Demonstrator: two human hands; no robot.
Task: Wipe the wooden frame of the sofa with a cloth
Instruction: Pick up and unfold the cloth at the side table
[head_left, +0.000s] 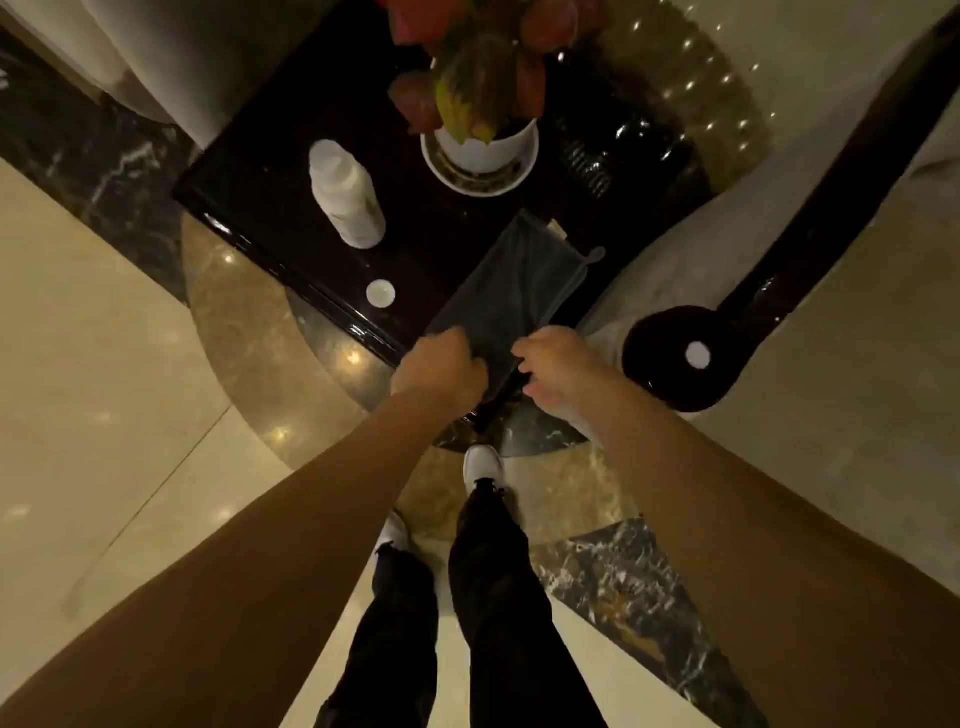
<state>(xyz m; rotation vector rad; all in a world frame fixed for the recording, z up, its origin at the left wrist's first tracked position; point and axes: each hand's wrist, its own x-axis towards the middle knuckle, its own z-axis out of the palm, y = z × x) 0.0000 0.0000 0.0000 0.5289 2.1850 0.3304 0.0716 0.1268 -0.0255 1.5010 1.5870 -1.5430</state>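
Closest to the camera are two legs in dark trousers and two white shoes (483, 465) standing on the shiny floor (104, 364). Two bare arms reach forward from there.

The left hand (439, 366) is closed in a fist, and its fingers are clamped on the near edge of the cloth (506, 301). The right hand (558, 369) is at the same edge, just beside the left one. Its fingers (524, 364) curl down onto the cloth, but I cannot tell if they pinch it tight.

The cloth is dark grey-green and folded. It lies flat on the near corner of a dark, shiny table (270, 208), and its near edge hangs a little over the side.

To the right of the hands is the dark wooden frame (727, 322) of the sofa. It ends in a round knob with a small white dot on it. Pale cushions sit on both sides of the frame.

Farther back on the table, a small white cap (381, 293) lies by itself. Behind it stands a white bottle (345, 195) with its top open. What is inside does not show.

Farthest back is a white pot (480, 153) on a round saucer. Red and yellow-green flowers (467, 67) stand in the pot.
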